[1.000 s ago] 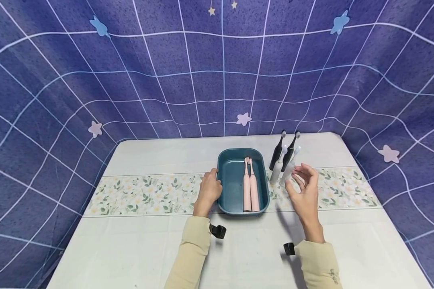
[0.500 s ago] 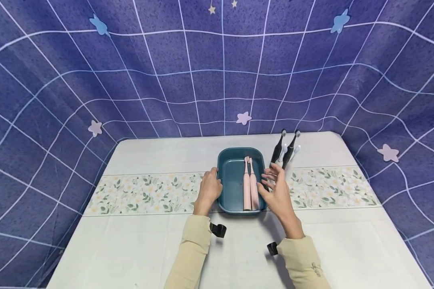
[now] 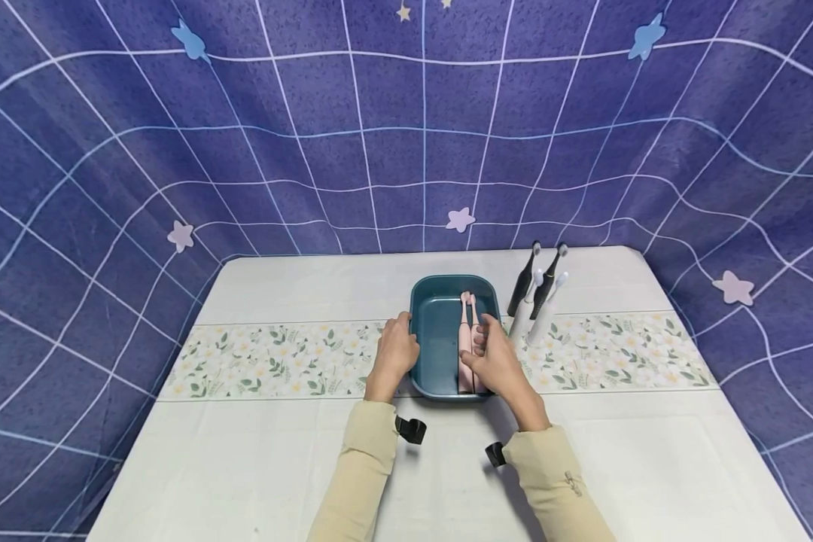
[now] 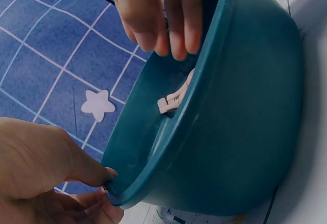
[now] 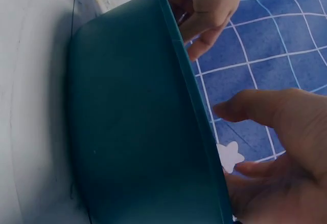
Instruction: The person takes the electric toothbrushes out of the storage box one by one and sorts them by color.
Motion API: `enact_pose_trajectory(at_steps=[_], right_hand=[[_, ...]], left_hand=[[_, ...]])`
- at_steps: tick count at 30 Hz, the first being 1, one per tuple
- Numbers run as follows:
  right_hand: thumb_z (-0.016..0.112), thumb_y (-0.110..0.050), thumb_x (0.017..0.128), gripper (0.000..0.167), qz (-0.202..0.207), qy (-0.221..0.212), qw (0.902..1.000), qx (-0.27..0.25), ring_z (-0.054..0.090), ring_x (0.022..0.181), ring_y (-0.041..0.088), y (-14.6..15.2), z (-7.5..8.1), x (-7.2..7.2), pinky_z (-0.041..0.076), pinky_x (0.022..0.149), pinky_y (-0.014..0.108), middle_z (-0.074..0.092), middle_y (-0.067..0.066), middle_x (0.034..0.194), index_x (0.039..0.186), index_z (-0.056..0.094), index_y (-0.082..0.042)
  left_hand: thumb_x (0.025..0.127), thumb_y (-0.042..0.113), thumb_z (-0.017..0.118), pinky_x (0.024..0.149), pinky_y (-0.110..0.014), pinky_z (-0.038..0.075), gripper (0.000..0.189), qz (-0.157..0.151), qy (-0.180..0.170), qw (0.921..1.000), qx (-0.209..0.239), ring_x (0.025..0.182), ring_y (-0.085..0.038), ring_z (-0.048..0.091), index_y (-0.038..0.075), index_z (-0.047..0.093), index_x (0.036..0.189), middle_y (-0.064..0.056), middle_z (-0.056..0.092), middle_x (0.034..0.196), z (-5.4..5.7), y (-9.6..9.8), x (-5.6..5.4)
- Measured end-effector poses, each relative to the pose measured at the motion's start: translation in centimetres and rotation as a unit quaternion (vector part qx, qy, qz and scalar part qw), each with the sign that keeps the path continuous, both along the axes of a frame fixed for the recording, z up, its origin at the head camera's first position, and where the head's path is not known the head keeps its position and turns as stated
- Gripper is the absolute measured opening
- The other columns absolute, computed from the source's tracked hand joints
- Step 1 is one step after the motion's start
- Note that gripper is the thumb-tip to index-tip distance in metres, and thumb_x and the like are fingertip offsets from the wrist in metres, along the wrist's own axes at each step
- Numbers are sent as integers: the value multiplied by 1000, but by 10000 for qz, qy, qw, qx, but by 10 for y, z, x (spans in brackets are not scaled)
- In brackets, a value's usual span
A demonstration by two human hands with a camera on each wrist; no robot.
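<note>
A teal plastic basin (image 3: 436, 346) stands mid-table with two pink electric toothbrushes lying side by side in it, the left one (image 3: 464, 339) and the right one (image 3: 475, 335). My left hand (image 3: 396, 352) pinches the basin's left rim between thumb and fingers, as the left wrist view shows up close. Over the basin's right side hovers my right hand (image 3: 497, 365), thumb and fingers spread apart above the pink toothbrushes and partly covering the right one. In the right wrist view its thumb (image 5: 245, 106) is apart from the fingers, with nothing between them.
Right of the basin, two white electric toothbrushes (image 3: 543, 324) stand upright, with two black ones (image 3: 522, 290) behind them. A floral strip (image 3: 271, 361) runs across the white table (image 3: 244, 467). A blue curtain (image 3: 325, 173) with a grid pattern hangs at the back and sides.
My right hand has moved left from beside the white toothbrushes to over the pink ones in the basin. My left hand has kept its hold on the rim.
</note>
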State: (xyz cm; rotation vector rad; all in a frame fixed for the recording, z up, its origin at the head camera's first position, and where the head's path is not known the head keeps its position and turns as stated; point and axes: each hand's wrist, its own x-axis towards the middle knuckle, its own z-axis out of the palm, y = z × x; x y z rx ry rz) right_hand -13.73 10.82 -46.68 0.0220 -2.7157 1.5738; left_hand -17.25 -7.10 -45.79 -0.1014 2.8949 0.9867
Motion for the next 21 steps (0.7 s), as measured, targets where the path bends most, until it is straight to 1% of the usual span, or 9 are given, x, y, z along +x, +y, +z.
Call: enact_pose_trajectory(at_steps=[4, 7, 10, 13, 17, 21], right_hand=[[69, -11, 81, 76, 111, -141, 9987, 475, 59, 105, 33, -3, -2, -3, 47, 91, 45, 56, 24, 123, 143, 28, 6], [66, -14, 84, 73, 240, -262, 9976, 590, 60, 104, 31, -6, -2, -4, 47, 91, 45, 58, 21, 119, 144, 28, 6], [65, -16, 86, 70, 229, -337, 9965, 723, 61, 103, 30, -10, -2, -5, 47, 90, 45, 61, 19, 116, 143, 29, 5], [64, -17, 88, 65, 188, -339, 9951, 911, 63, 102, 29, -14, -3, -7, 48, 89, 44, 63, 18, 113, 142, 34, 4], [64, -15, 89, 61, 246, -409, 9920, 1166, 64, 99, 28, -19, -4, -10, 50, 84, 43, 64, 18, 110, 140, 37, 3], [64, -14, 88, 59, 323, -494, 9905, 1239, 63, 95, 26, -24, -7, -14, 51, 80, 40, 64, 15, 105, 139, 39, 3]], left_hand=[[95, 7, 55, 97, -46, 46, 42, 11, -2, 10000, -18, 118, -33, 54, 6, 49, 136, -20, 54, 128, -1, 0, 0], [94, 7, 55, 97, -47, 46, 41, 25, 35, 10000, -32, 117, -33, 55, 6, 50, 135, -20, 54, 127, -2, 0, -1], [94, 7, 55, 97, -47, 46, 41, 12, 73, 10000, -62, 117, -33, 55, 6, 50, 135, -20, 55, 126, -3, 0, -2], [94, 7, 56, 98, -47, 45, 41, 15, 92, 9999, -60, 118, -34, 54, 5, 51, 134, -21, 55, 126, -3, -1, -2], [94, 7, 55, 98, -47, 45, 41, 23, 73, 10000, -49, 118, -34, 54, 6, 50, 135, -20, 55, 126, -3, -1, -2], [94, 7, 55, 97, -47, 46, 41, 11, 55, 10000, 1, 117, -34, 55, 6, 50, 135, -20, 55, 126, -3, -2, -2]])
